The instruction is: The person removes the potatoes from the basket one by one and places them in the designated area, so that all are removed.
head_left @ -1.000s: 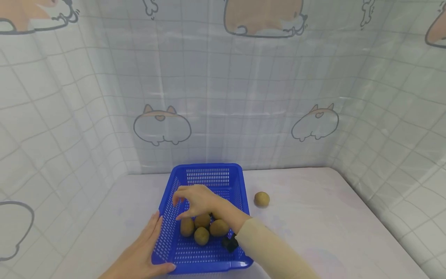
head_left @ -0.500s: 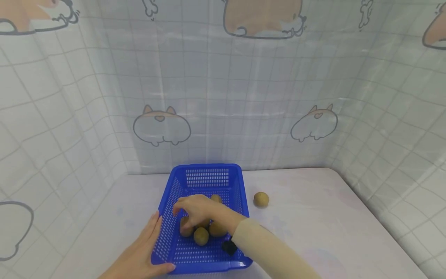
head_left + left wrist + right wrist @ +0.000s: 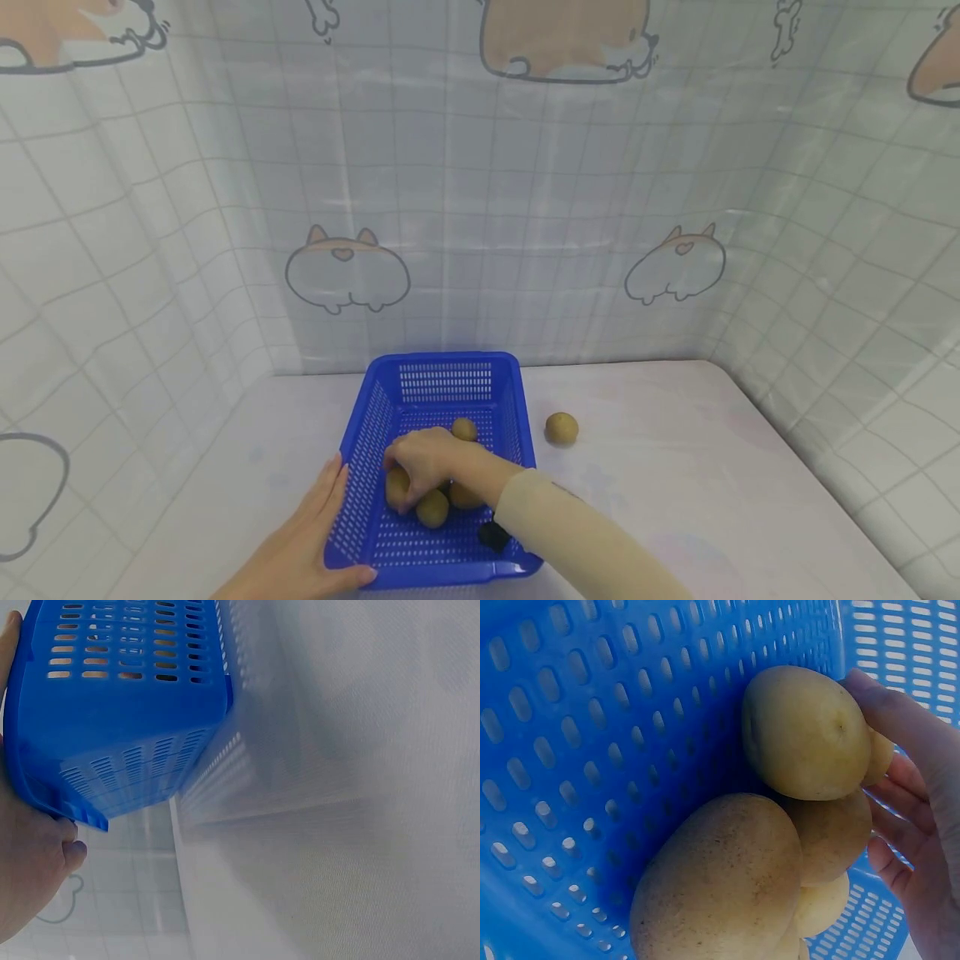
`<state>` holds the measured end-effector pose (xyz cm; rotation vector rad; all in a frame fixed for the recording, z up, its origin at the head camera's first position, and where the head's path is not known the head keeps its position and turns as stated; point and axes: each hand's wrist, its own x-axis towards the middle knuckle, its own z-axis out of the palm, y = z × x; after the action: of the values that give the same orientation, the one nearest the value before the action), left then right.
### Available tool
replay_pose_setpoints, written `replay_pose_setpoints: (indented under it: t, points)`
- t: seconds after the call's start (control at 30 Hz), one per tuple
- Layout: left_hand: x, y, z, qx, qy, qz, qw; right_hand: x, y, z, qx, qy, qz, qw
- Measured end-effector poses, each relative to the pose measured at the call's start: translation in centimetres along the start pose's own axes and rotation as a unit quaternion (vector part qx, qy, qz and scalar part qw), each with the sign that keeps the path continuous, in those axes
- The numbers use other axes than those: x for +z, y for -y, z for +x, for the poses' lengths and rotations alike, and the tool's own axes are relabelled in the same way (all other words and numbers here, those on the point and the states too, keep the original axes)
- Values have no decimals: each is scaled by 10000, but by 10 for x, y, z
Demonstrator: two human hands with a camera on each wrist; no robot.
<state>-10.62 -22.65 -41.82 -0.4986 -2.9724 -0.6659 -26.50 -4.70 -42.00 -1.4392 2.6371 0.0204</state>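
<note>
A blue slotted basket (image 3: 446, 360) stands on the pale table and holds several small brown potatoes (image 3: 432, 508). My right hand (image 3: 416, 462) reaches down into it, its fingers curled over a potato (image 3: 397, 486) at the left of the pile. In the right wrist view the fingers (image 3: 915, 795) wrap the top potato (image 3: 802, 735) against the basket wall (image 3: 592, 750), with other potatoes beneath it. My left hand (image 3: 307, 542) lies flat along the basket's near left corner, thumb on the front rim. The left wrist view shows that palm (image 3: 30, 877) against the basket (image 3: 112, 742).
One more potato (image 3: 562, 427) lies loose on the table to the right of the basket. Another potato (image 3: 464, 429) sits alone toward the basket's far side. Tiled curtain walls with cartoon dogs close in the table at the back and on both sides.
My right hand has dropped from above the pile onto the potatoes and curled round one. A potato behind it has come into sight. The left hand and the basket have stayed put.
</note>
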Motion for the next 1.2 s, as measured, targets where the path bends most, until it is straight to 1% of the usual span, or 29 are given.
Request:
replay_pose_setpoints:
  t: [0.17, 0.37, 0.5, 0.63, 0.8, 0.87, 1.0, 1.2]
  points:
    - [-1, 0, 0, 0, 37, -36, 10000, -1, 1, 0, 139, 118, -142, 9997]
    - [-1, 0, 0, 57, 16, -40, 10000, 0, 2, 0, 196, 190, -235, 9994]
    - [0, 1, 0, 37, 23, -25, 10000, 1, 2, 1, 191, 78, -69, 9998]
    - [0, 0, 0, -56, 103, -7, 9999, -2, 1, 2, 91, -312, 359, 9988]
    - [-2, -1, 1, -173, 265, -127, 9994, -15, 0, 1, -114, -834, 788, 9933]
    - [-2, -1, 2, -196, 284, -144, 9993, -22, -1, 0, -214, -1012, 829, 9912]
    - [-1, 0, 2, -138, 225, -88, 9996, -37, -3, -3, -502, -1438, 816, 9850]
    - [-1, 2, 1, -55, 179, -69, 9998, -60, -4, -17, -931, -2110, 858, 9692]
